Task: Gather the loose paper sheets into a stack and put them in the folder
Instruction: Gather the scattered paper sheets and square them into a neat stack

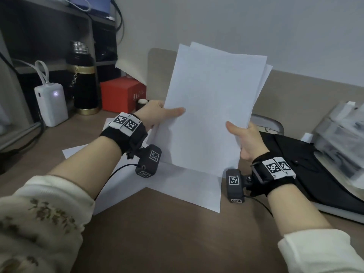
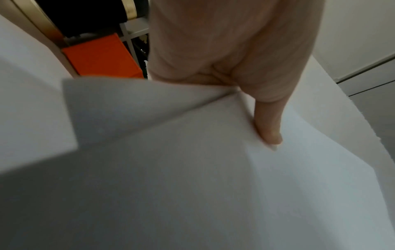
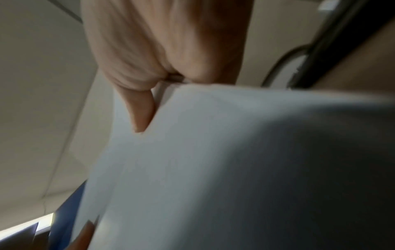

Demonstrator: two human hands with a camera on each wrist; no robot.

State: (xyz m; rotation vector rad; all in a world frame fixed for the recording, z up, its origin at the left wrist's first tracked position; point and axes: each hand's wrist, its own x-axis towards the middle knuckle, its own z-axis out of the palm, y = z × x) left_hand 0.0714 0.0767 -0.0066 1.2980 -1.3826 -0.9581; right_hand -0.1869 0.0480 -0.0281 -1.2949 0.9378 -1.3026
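Note:
An upright bundle of white paper sheets [image 1: 208, 107] stands above the desk, its top edges fanned and uneven. My left hand [image 1: 157, 113] pinches its left edge, thumb on the front face, fingers hidden behind. My right hand [image 1: 244, 136] pinches the right edge the same way. The left wrist view shows the left hand [image 2: 267, 125] with its thumb pressed on the sheets [image 2: 192, 169]; the right wrist view shows the right hand [image 3: 141, 111] thumb on the sheets [image 3: 192, 160]. More loose sheets [image 1: 177, 188] lie flat on the desk beneath. A black folder [image 1: 307, 160] lies at the right.
On the left stand a white power bank [image 1: 51, 103], a black and gold flask [image 1: 83, 81] and a red box [image 1: 120, 93]. A clear plastic organiser [image 1: 340, 142] sits at the far right. A beige panel [image 1: 307, 89] backs the brown desk [image 1: 177, 243].

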